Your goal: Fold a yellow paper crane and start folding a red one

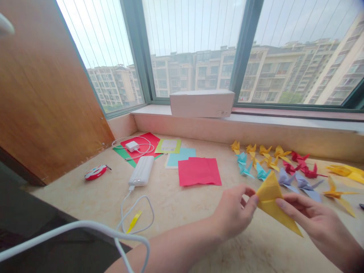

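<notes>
Roughly left to right: a power bank [141, 170] lies on a stone ledge [170, 204], its white cable [136, 216] looping toward the person, beside a red paper stack [199, 171] kept within reach. The left hand [233, 212] pinches a folded yellow paper [269, 201] between thumb and fingers, lifting it clear of the stone, while the right hand [315, 223], fingers loosely curled, holds its other side. Beyond them, paper cranes [305, 185] sit grouped by colour, apparently to keep each batch apart.
</notes>
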Available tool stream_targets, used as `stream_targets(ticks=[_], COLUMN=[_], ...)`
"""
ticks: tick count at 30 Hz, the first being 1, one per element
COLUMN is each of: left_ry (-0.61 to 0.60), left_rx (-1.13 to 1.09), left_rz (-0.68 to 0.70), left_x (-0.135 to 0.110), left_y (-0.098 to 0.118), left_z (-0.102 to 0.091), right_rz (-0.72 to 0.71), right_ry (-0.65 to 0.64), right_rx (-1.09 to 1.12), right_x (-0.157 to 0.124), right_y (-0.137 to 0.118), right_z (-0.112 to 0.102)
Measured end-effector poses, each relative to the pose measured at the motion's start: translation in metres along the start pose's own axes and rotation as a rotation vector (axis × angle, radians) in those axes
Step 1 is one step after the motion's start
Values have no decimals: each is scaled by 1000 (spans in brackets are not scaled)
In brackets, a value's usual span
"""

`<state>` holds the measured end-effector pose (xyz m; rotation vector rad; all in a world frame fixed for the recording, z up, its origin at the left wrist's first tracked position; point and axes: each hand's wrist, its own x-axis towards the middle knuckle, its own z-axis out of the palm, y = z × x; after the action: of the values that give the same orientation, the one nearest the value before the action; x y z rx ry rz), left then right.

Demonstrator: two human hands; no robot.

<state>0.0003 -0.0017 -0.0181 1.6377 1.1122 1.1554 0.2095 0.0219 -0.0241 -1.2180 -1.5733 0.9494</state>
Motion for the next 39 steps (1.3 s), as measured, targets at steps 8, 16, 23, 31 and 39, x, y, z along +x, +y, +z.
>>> stream_targets(ticks=[8,16,23,31,39], left_ry=[23,43,-28,12,-61], left_rx=[-318,-279,-264,28,-97], left_rz=[12,91,123,107,134], left_x=[12,17,16,14,8], left_y=[-2,8,6,-2,14], left_z=[-3,-12,-11,-11,-12], right_rz=[-34,-87,-83,-96,-74], right_ry=[-137,-178,-243,-292,-301], right_rx=[115,304,405,325,344], right_x=[-2,3,3,3,4], right_y=[-29,-27,-34,-33,-32], right_z=[20,28,24,26,25])
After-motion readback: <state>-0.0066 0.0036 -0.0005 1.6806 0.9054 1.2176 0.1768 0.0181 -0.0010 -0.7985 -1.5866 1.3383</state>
